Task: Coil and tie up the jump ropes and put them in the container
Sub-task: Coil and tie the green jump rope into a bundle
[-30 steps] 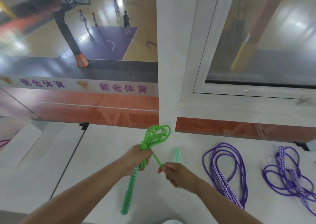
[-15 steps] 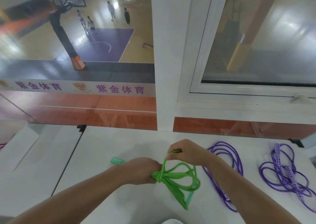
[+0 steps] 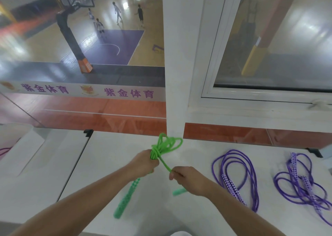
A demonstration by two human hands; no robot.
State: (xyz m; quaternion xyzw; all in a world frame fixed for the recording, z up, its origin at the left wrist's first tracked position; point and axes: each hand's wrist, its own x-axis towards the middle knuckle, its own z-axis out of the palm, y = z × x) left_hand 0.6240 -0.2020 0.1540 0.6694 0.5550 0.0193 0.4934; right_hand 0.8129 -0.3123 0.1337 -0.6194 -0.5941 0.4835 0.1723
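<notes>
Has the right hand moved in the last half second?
Yes. The right hand has dropped back toward the person, away from the window pillar, pulling the green rope end tight.

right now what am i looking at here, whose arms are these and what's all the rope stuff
There is no machine here. The picture comes from a wide-angle camera worn on a person's head, looking forward and down, so the two bare arms reaching in from the bottom are that person's own.

The left hand grips a bundle of green rope, with loops sticking out above the fist and a green handle hanging below it. The right hand pinches the loose end of that rope, which runs taut from the wraps at the bundle; it looks like the tie is being tightened.

On the white table, to the right, lie two purple ropes: a fairly neat one and a messier one near the edge of the view.

Behind the table is a window looking down on a basketball court.
</notes>
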